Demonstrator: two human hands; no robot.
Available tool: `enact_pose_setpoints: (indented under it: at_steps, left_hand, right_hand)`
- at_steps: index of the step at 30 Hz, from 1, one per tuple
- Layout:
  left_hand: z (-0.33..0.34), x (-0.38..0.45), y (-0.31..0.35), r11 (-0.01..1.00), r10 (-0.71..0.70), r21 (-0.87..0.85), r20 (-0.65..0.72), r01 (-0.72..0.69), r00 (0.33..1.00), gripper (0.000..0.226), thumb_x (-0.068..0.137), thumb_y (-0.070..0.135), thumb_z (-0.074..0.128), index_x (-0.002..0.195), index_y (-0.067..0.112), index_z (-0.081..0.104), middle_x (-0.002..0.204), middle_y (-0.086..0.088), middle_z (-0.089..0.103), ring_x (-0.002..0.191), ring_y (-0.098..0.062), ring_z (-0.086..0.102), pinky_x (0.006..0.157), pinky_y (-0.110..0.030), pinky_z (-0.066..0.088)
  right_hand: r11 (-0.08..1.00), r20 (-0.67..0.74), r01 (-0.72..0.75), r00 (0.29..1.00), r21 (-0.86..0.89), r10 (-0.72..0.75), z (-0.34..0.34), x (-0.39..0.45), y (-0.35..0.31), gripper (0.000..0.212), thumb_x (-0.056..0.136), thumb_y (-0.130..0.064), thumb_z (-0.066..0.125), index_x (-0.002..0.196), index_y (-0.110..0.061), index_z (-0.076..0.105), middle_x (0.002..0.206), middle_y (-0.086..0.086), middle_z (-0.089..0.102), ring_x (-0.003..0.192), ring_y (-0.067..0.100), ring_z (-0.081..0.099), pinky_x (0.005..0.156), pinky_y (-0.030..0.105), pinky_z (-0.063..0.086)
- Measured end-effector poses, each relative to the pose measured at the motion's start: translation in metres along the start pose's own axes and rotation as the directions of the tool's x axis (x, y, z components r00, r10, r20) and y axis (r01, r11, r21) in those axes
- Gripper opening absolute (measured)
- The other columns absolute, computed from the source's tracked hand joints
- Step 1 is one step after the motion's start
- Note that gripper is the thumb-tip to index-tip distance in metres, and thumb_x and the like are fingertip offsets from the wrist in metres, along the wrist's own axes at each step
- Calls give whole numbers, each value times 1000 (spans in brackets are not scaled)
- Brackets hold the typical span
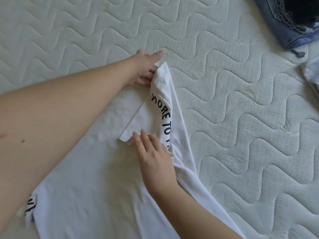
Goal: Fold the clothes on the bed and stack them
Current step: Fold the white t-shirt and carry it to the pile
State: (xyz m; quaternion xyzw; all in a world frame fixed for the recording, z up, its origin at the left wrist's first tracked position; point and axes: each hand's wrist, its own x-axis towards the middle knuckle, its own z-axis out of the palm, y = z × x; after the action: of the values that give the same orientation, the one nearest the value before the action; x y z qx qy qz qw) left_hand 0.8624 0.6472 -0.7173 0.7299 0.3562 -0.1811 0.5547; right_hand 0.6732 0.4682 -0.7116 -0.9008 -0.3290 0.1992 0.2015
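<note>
A white T-shirt (96, 178) with black lettering lies spread on the quilted mattress (241, 118), filling the lower middle of the view. Its right side is folded over towards the middle, so the print reads "MORE TO" along the fold. My left hand (145, 69) reaches far forward and pinches the top corner of that folded part. My right hand (155, 157) lies flat on the shirt near the sleeve's hem, fingers together, pressing the cloth down.
Folded blue denim (283, 26) with a dark garment on top sits at the top right corner. A pale folded cloth (312, 75) shows at the right edge. Bare mattress stretches across the top and the right side.
</note>
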Motion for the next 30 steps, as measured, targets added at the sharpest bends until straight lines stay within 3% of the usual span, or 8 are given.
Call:
enact_pose_setpoints:
  at_steps: [3, 6, 12, 16, 19, 22, 26, 30]
  left_hand:
    - [-1, -13, -21, 921, -14, 388, 92, -23, 996, 56, 81, 74, 57, 106, 24, 62, 92, -6, 65, 79, -24, 62, 76, -36, 54]
    - [4, -22, -46, 718, 11, 691, 97, -75, 995, 68, 81, 65, 64, 128, 15, 60, 125, -6, 63, 111, -26, 58, 98, -34, 45]
    - [-4, -41, -53, 708, 249, 675, 35, -206, 968, 50, 93, 48, 58, 129, 14, 54, 128, -8, 61, 114, -28, 56, 84, -31, 39]
    - [-15, -54, -57, 696, 378, 674, -53, -247, 924, 42, 91, 41, 64, 122, 13, 56, 112, -9, 64, 96, -23, 56, 74, -30, 35]
    - [-21, -66, -64, 636, 487, 722, -99, -275, 868, 48, 89, 29, 67, 132, 16, 49, 126, -13, 57, 113, -32, 55, 91, -39, 45]
    - [-7, -92, -79, 636, 610, 700, -199, -325, 767, 43, 90, 20, 60, 132, 14, 52, 123, -13, 54, 111, -32, 53, 95, -42, 43]
    - [40, -146, -112, 780, 554, 531, -337, -332, 762, 17, 92, 22, 57, 106, 13, 59, 91, -1, 56, 81, -21, 55, 75, -34, 45]
    - [89, -193, -153, 834, 304, 546, -332, -81, 893, 30, 96, 33, 49, 74, 13, 56, 70, -5, 65, 68, -26, 60, 63, -30, 45]
  right_hand:
    - [1000, -4, 12, 1000, 10, -12, 4, -8, -4, 66, 77, 0, 25, 134, -10, 57, 134, 11, 59, 112, 28, 60, 80, 34, 54]
    - [998, -56, -29, 998, -57, 25, 3, -21, 0, 62, 79, -2, 34, 137, -13, 54, 133, 9, 59, 113, 28, 59, 84, 37, 52]
    - [953, -47, -279, 960, -115, 275, -13, -36, 9, 37, 57, 2, 78, 86, -16, 63, 74, 0, 58, 60, 22, 53, 50, 28, 30]
    - [988, -25, -152, 988, 31, 153, -12, -33, -3, 28, 77, -2, 68, 102, -14, 61, 87, 3, 59, 73, 25, 56, 53, 32, 33]
    - [986, 135, 22, 990, 162, -44, -3, -33, -5, 47, 93, -21, 58, 137, -15, 46, 121, 4, 57, 105, 25, 55, 80, 33, 42]
    - [971, 91, 101, 988, 216, -123, -7, -53, 7, 48, 93, -23, 60, 139, -15, 50, 129, 2, 59, 117, 23, 54, 97, 35, 43]
    - [966, -57, -188, 978, 176, 200, -10, -89, 58, 45, 90, -24, 64, 133, -16, 55, 124, 3, 60, 115, 27, 54, 95, 39, 41]
    - [871, 96, -478, 878, 116, 469, -6, -114, 97, 54, 86, -44, 66, 130, -18, 50, 121, 3, 53, 115, 25, 49, 97, 35, 36]
